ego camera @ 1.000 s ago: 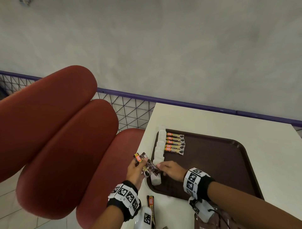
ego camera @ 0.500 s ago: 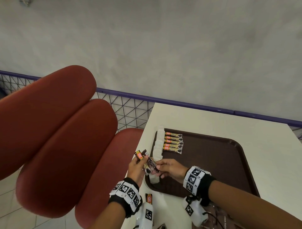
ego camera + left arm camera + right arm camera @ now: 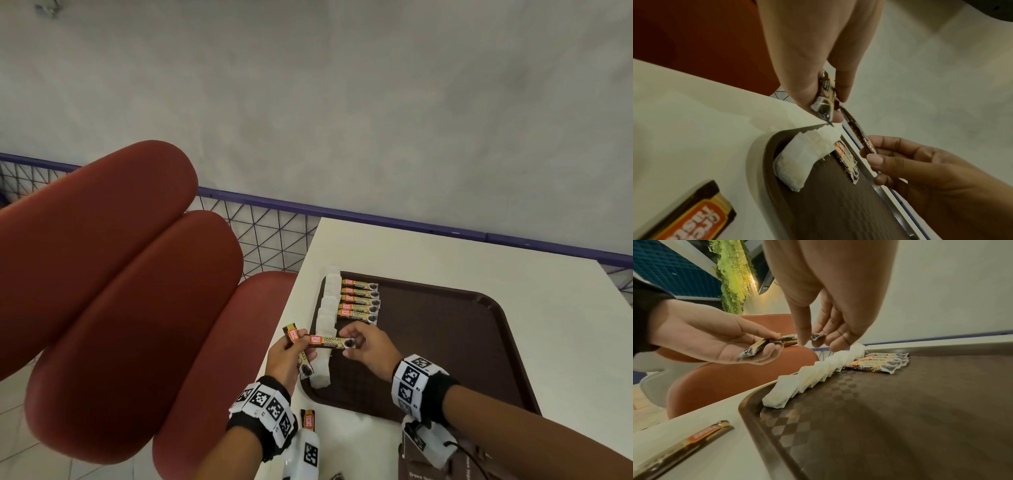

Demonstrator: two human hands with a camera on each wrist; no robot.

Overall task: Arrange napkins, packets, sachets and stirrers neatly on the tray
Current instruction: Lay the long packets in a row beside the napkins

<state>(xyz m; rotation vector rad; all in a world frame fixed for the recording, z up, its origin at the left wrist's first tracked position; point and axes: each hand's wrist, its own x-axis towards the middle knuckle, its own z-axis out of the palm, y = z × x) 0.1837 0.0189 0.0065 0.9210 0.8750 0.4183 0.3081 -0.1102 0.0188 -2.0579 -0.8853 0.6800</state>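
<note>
A dark brown tray lies on the white table. Along its left rim runs a line of white sachets, with several coffee stick packets in a row beside them at the far end. My left hand grips a coffee stick packet at the tray's near left corner. My right hand pinches the dark end of another coffee stick, held level over the white sachets; its orange end is at my left fingers. In the right wrist view the held stick bridges both hands.
One more coffee stick lies on the table near my left wrist, off the tray. A brown paper bag sits at the near edge. Red seat cushions stand to the left, a wire railing behind.
My right hand has drawn one coffee stick out of the bundle in my left hand and turned it level over the white sachets. Both hands have risen slightly toward the tray.
</note>
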